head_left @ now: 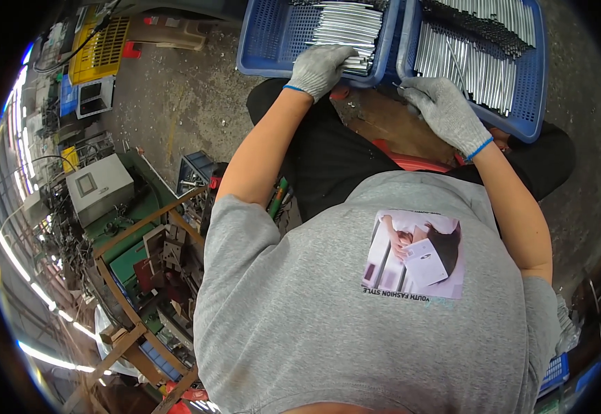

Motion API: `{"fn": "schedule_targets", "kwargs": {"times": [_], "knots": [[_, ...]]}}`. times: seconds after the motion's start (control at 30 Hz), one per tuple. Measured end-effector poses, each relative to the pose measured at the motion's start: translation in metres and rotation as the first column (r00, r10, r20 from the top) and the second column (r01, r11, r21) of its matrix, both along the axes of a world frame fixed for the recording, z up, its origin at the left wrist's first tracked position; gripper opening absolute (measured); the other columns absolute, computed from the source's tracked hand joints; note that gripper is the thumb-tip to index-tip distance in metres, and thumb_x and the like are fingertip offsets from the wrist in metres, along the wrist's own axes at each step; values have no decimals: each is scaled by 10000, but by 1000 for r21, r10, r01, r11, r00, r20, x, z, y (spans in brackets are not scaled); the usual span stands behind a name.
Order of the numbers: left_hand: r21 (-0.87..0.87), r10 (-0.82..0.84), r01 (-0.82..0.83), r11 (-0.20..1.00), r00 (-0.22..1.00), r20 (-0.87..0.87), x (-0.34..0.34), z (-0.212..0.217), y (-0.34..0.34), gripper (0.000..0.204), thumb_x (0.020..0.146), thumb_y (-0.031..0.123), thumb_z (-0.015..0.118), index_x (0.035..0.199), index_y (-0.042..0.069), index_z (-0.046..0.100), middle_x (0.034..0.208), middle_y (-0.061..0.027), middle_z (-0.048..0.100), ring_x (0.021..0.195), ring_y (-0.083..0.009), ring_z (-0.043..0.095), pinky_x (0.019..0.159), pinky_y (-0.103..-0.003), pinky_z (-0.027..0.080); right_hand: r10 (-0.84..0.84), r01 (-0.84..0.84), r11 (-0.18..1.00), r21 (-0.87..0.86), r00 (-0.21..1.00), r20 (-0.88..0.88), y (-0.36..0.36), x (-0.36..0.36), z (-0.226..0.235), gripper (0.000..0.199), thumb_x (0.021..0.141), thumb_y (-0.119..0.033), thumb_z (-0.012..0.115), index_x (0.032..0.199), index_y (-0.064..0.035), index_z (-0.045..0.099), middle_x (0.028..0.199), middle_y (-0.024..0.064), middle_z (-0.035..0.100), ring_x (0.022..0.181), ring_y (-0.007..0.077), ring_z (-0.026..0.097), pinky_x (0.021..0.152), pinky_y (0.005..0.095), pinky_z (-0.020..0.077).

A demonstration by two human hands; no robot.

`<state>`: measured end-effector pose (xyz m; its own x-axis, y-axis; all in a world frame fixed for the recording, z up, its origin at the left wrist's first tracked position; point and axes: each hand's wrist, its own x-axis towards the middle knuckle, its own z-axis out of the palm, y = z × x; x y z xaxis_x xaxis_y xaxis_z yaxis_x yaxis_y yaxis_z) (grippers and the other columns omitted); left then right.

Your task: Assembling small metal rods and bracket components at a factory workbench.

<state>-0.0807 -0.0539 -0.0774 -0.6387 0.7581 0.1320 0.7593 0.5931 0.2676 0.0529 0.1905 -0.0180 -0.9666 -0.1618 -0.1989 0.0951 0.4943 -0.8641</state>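
Metal rods: stacked in left blue crate, on person's lap | Left hand: gloved, fingers curled over rod ends at that crate's near rim, gripping them | Right hand: gloved, right of that crate, at near rim of second blue crate of rods; fingers bent, grasp cannot be told | Yellow crate: well left, on floor.

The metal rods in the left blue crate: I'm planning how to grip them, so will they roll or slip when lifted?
The metal rods look thin, round and shiny, so probably stiff, slippery and apt to roll. The left hand wears a knit glove, which should help grip. Bundled, they're likely heavy.
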Motion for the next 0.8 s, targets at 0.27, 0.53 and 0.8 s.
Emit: {"fn": "schedule_targets", "kwargs": {"times": [0.27, 0.53, 0.8], "knots": [[-64, -30, 45, 997, 977, 212, 20, 35, 4, 352, 845, 98, 685, 1189, 132, 617, 968, -114, 708, 907, -340, 674, 817, -437, 531, 38, -34, 999, 41, 995, -96, 6, 5, 3, 270, 974, -161, 584, 1118, 39, 696, 998, 220, 721, 920, 329, 709, 837, 376, 543], [173, -100, 57, 983, 963, 249, 47, 61, -2, 299, 823, 60, 683, 1119, 86, 650, 905, -126, 692, 871, -347, 658, 785, -415, 506, 123, -102, 986, 129, 979, -165, 1, 13, 13, 243, 958, -181, 590, 1086, -17, 715, 973, 210, 715, 912, 373, 698, 845, 434, 550], [181, -125, 70, 981, 940, 316, 57, 66, 4, 264, 837, 32, 635, 1091, 94, 674, 892, -97, 691, 845, -309, 656, 769, -399, 490, 115, -90, 986, 141, 976, -183, 0, 11, 18, 228, 958, -192, 590, 1070, -42, 720, 918, 204, 710, 851, 366, 701, 819, 437, 558]]}}
